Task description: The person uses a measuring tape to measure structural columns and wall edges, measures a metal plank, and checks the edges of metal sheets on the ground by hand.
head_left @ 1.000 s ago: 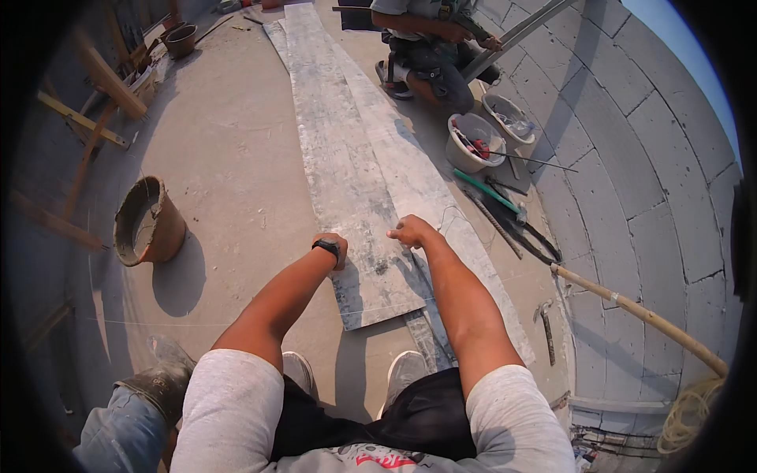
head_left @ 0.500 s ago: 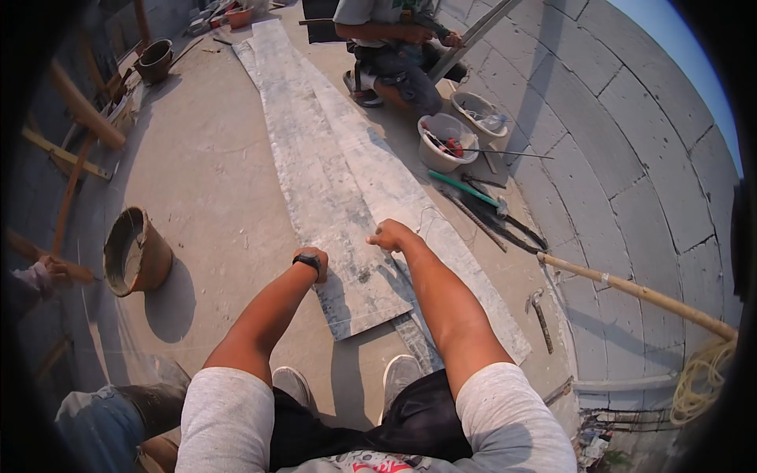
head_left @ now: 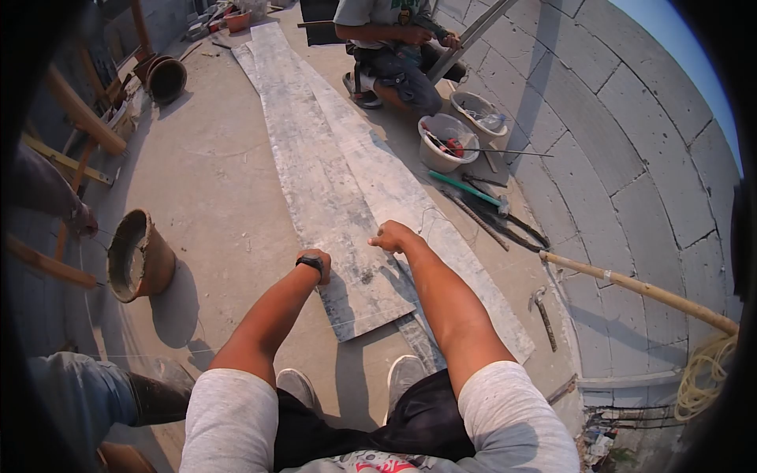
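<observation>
A long, stained grey board (head_left: 315, 169) lies before me, partly over another pale board (head_left: 457, 260). My left hand (head_left: 317, 264), below a dark wristwatch, is closed around the upper board's left edge near its close end. Across from it, my right hand (head_left: 390, 237) is closed at the right edge of the same board, its fingers bent and pressed together against the edge. The board's near end is above the floor and casts a shadow.
A mortar bucket (head_left: 154, 260) stands left, near a co-worker's leg (head_left: 87, 394) and hand. Ahead kneels another person (head_left: 398, 79). White buckets (head_left: 445, 146), a hammer (head_left: 544, 318) and a wooden pole (head_left: 646, 293) lie right, beside a block wall (head_left: 607, 181).
My view has shifted, so the boards appear lower and further left than at first. At the left edge a co-worker's hand has come in beside the bucket. Both my hands keep their hold.
</observation>
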Tool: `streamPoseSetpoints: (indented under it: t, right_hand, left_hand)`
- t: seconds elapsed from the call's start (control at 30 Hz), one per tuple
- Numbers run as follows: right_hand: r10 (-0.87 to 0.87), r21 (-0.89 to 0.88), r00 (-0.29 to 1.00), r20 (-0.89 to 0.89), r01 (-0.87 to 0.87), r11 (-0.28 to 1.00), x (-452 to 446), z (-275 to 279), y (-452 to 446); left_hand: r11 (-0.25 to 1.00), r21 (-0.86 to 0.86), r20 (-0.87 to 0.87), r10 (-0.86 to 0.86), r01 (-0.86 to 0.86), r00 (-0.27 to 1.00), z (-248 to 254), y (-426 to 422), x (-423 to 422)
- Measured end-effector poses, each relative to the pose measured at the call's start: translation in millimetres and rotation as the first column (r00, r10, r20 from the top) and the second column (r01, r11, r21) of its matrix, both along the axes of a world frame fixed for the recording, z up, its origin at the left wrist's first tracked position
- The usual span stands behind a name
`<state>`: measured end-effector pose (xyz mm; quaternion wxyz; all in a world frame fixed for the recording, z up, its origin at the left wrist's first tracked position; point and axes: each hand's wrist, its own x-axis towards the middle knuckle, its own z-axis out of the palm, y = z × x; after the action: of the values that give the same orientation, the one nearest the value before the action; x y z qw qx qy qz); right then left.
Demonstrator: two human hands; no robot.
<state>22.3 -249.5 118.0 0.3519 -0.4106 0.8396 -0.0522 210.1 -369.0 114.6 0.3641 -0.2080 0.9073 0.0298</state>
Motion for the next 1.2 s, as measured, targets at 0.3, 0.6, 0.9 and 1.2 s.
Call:
streamPoseSetpoints:
  t: [0.3, 0.6, 0.9, 1.2]
  right_hand:
    - [-0.006, -0.006, 1.0, -0.006, 0.006, 1.0, 1, -1, 1]
    - [-0.014, 0.017, 1.0, -0.005, 0.014, 1.0, -1, -4, 0]
    - [0.027, -0.003, 0.999, -0.041, -0.027, 1.0, -7, -18, -2]
    - [0.038, -0.016, 0.998, -0.049, -0.038, 0.999, -11, -30, -6]
  left_hand:
    - [1.0, -0.018, -0.05, -0.024, 0.023, 0.998, -14, -3, 2]
    - [0.999, -0.006, -0.081, -0.04, 0.04, 0.996, -16, -5, 3]
    - [1.0, -0.013, -0.018, -0.017, 0.017, 1.0, -2, 1, 3]
    - [0.999, -0.006, -0.02, -0.046, 0.046, 0.999, -18, -6, 3]
